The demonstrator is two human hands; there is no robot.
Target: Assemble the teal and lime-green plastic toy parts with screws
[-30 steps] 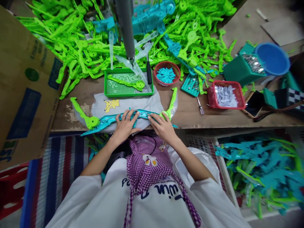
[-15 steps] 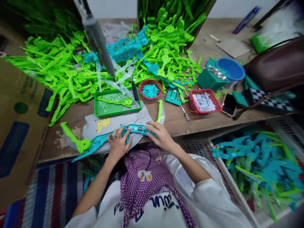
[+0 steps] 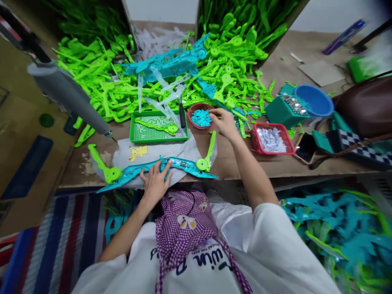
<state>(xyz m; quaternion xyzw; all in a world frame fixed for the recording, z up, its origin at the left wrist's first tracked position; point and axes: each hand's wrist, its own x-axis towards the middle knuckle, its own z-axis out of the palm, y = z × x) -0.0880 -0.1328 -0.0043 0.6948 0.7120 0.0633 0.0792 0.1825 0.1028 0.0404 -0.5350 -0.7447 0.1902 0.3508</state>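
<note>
A long turquoise plastic bow-shaped toy body [image 3: 183,164] lies across the grey cloth [image 3: 122,148] at the table's front edge. Bright green arms stick up at both ends, the left arm [image 3: 112,174] and the right arm [image 3: 202,164]. My left hand [image 3: 154,181] grips its middle, with fingers and thumb over the grip part. My right hand [image 3: 225,122] is at the right rim of a small red basket [image 3: 200,127] of little turquoise pieces [image 3: 200,117]. Its fingertips are drawn together among those pieces; whatever they pinch is too small to make out.
A grey electric screwdriver [image 3: 70,98] hangs at the left. Behind the cloth stands a green tray [image 3: 132,132] with screws. Green parts [image 3: 101,90] are heaped at the back. A red basket [image 3: 289,151] of white pieces, a teal screw box [image 3: 277,112] and a blue bowl [image 3: 329,108] stand right.
My right hand has left the bow's right side and moved up to the small red basket. My left hand stays on the bow. The hanging screwdriver appears farther left as the view shifts.
</note>
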